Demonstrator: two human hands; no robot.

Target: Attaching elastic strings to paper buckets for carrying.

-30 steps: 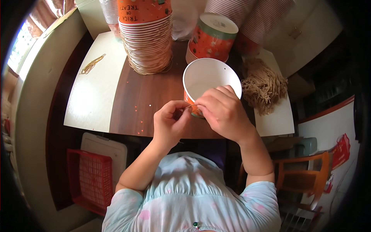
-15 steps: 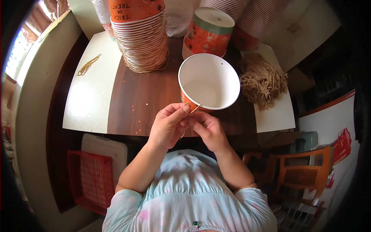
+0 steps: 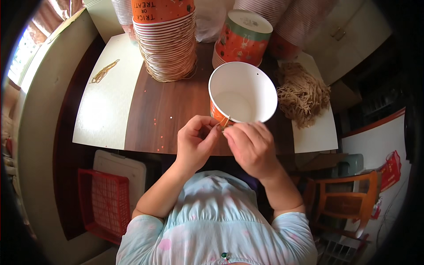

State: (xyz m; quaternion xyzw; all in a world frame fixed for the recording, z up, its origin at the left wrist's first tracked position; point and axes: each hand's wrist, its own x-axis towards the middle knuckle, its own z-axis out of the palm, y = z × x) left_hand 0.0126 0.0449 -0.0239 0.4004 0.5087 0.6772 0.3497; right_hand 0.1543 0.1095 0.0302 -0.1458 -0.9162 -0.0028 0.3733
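Observation:
An orange paper bucket (image 3: 240, 95) with a white inside stands tilted at the table's near edge, its open mouth toward me. A small dark hole shows in its far wall. Tan cord (image 3: 225, 120) comes over the near rim. My left hand (image 3: 196, 141) pinches the cord just left of where it meets the rim. Close beside it, my right hand (image 3: 251, 145) is closed at the cord too, its knuckles up and its fingertips partly hidden. The cord's ends are hidden by my fingers.
Behind stand a tall stack of buckets with cords (image 3: 165, 44), an upside-down orange bucket (image 3: 243, 37) and more stacks. A bundle of tan cords (image 3: 304, 95) lies at the right, a few loose cords (image 3: 105, 71) at the left. Below are a red crate (image 3: 106, 203) and a wooden chair (image 3: 346, 198).
My right hand has turned knuckles up and risen toward the rim. My left hand's fingers have shifted slightly on the cord. The whole view has moved a little.

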